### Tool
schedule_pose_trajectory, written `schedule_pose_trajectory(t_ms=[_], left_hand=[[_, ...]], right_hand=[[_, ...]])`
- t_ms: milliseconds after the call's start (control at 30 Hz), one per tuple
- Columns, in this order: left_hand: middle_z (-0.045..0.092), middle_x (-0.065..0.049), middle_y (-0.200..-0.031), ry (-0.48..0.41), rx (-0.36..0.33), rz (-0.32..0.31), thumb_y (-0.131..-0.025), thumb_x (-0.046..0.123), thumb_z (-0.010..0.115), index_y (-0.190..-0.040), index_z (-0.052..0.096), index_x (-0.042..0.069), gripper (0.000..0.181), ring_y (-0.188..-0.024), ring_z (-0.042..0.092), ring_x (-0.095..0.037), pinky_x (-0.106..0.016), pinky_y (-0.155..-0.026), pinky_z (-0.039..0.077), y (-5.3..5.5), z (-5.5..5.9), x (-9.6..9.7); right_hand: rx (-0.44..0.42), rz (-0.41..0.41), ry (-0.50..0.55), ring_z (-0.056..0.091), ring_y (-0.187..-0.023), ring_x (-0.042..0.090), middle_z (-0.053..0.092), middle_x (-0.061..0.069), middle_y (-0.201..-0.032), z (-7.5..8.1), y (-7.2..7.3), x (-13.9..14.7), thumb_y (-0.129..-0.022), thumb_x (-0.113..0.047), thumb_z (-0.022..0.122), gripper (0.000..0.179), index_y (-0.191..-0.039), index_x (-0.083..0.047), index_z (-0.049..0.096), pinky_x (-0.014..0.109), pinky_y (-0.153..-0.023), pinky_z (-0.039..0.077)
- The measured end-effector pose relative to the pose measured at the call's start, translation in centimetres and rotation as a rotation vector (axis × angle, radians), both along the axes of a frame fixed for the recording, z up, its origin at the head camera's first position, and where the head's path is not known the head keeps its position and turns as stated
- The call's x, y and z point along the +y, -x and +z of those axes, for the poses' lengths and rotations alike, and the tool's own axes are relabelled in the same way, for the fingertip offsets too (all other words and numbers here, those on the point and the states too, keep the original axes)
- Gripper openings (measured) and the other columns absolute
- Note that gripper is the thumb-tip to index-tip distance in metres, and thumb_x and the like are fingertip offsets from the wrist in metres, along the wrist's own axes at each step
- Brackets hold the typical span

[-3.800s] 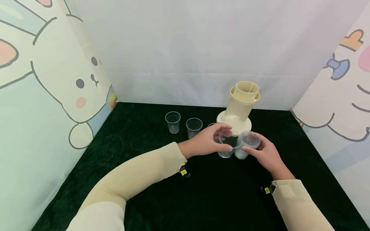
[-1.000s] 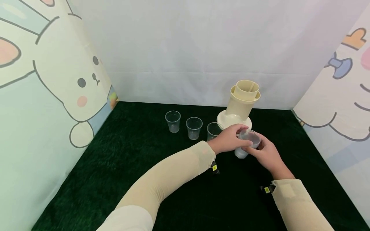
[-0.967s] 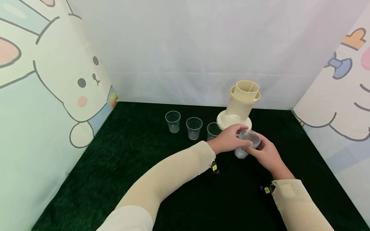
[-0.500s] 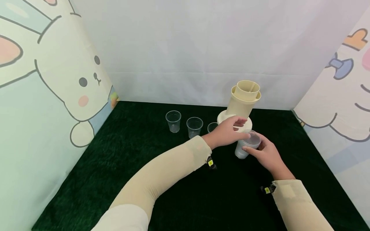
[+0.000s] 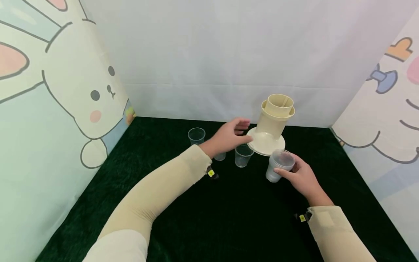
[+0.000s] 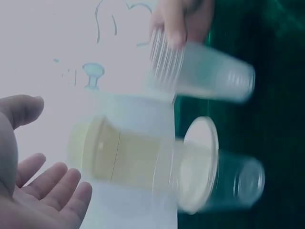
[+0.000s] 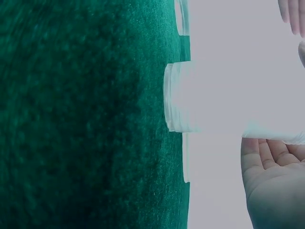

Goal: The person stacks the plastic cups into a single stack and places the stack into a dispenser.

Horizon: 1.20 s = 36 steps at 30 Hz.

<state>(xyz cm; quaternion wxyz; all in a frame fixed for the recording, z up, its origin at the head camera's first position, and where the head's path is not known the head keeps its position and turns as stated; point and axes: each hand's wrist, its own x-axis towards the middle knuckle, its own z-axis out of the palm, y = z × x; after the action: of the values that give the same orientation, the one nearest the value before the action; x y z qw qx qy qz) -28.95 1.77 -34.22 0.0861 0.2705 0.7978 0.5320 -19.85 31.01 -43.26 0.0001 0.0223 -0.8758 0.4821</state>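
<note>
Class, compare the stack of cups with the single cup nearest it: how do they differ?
The stack shows several nested rims; the single cup has just one. The right hand holds the stack, while the single cup is unheld. The stack looks cloudy, whereas the green cloth shows through the single cup. Both are colourless and taper downward.

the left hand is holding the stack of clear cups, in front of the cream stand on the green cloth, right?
Not quite: in the head view, the right hand holds the stack of clear cups, in front of the cream stand on the green cloth; the left hand holds nothing.
</note>
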Motion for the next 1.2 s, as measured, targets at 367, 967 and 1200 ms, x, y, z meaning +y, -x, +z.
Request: schedule_pose_trajectory(t_ms=[367, 967, 1200], left_hand=[[0.047, -0.007, -0.155, -0.031, -0.016, 0.141, -0.097, 0.041, 0.074, -0.154, 0.045, 0.019, 0.068, -0.136, 0.050, -0.017, -0.035, -0.111, 0.043, 2.4, -0.6, -7.6], [0.046, -0.009, -0.155, 0.011, -0.074, 0.328, -0.096, 0.044, 0.075, -0.154, 0.043, 0.016, 0.072, -0.140, 0.046, -0.026, -0.043, -0.114, 0.041, 4.8, -3.6, -15.7], [0.044, -0.004, -0.156, 0.023, -0.099, 0.317, -0.093, 0.046, 0.077, -0.157, 0.040, 0.018, 0.079, -0.143, 0.042, -0.028, -0.048, -0.113, 0.041, 4.6, -5.3, -15.9]], right_hand=[[-0.023, -0.013, -0.013, 0.048, -0.134, 0.043, 0.045, 0.022, -0.153, 0.2, 0.1, -0.1, -0.091, -0.051, 0.078, 0.093, -0.161, -0.010, 0.032, 0.067, -0.107, 0.039], [-0.029, -0.022, -0.021, 0.048, -0.134, 0.043, 0.045, 0.021, -0.152, 0.1, 0.2, 0.0, -0.091, -0.051, 0.078, 0.093, -0.161, -0.011, 0.032, 0.067, -0.107, 0.040], [-0.033, -0.024, -0.023, 0.047, -0.135, 0.043, 0.044, 0.022, -0.153, 0.1, 0.2, -0.1, -0.090, -0.053, 0.077, 0.095, -0.162, -0.011, 0.031, 0.066, -0.107, 0.040]])
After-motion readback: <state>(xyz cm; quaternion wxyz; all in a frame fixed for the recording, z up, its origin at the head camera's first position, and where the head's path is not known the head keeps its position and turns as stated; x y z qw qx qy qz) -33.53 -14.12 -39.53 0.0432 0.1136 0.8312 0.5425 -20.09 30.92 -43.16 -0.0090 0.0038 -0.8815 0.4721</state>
